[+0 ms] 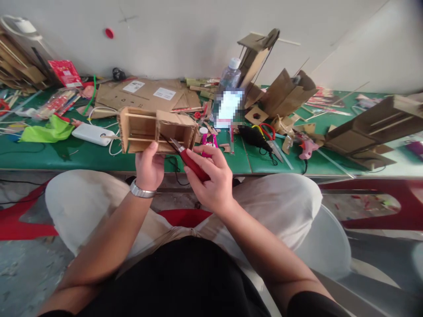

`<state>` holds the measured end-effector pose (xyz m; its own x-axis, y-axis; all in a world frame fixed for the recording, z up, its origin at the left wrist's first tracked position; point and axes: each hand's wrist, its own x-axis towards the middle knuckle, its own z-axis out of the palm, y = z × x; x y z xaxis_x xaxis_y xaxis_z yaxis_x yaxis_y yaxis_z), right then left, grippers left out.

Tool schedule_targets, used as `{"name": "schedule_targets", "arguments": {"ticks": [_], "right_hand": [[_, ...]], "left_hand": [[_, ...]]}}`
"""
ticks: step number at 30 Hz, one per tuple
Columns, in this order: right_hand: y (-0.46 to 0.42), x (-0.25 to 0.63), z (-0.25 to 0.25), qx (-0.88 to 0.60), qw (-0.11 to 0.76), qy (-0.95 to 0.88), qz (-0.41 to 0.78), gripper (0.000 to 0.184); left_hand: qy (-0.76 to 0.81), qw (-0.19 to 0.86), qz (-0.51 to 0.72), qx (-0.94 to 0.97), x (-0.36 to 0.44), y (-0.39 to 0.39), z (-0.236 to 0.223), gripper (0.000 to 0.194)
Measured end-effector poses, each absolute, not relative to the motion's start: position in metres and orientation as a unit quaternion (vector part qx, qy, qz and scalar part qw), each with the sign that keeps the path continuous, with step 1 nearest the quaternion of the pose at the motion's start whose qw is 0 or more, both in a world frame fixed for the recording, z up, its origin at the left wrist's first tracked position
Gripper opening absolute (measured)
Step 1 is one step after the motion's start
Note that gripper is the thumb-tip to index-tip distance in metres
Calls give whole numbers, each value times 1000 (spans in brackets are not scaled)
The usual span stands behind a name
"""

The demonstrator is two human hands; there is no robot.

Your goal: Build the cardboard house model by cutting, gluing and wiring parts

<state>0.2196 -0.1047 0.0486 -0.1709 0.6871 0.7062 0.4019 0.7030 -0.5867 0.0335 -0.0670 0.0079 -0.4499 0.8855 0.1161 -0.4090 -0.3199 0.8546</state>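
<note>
My left hand (150, 167), with a silver watch (142, 190) at the wrist, grips a small open cardboard box (175, 119) from below, thumb on its near edge. The box has a divider and thin wooden sticks running across it, and it is raised over the front of the green table. In my right hand (213, 178) is a red-handled craft knife (194, 165), its pointed metal blade aimed up and left at the box's right compartment. Whether the tip touches the cardboard, I cannot tell. Behind the knife stands a small pink bottle (209, 141).
On the green table (231, 164) lie a white power bank (93, 134), flat cardboard (110, 94), scissors (276, 145) and a pink glue gun (307, 147). A lit phone (228, 108) leans by a clear bottle (230, 75). Tall cardboard structures (373, 127) stand at right.
</note>
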Motion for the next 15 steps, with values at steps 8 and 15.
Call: {"name": "schedule_targets", "arguments": {"ticks": [8, 15], "right_hand": [[-121, 215, 76, -329, 567, -755, 28, 24], [-124, 214, 78, -356, 528, -769, 56, 25]], "left_hand": [[342, 476, 765, 267, 45, -73, 8, 34], [342, 497, 723, 337, 45, -80, 3, 41]]}}
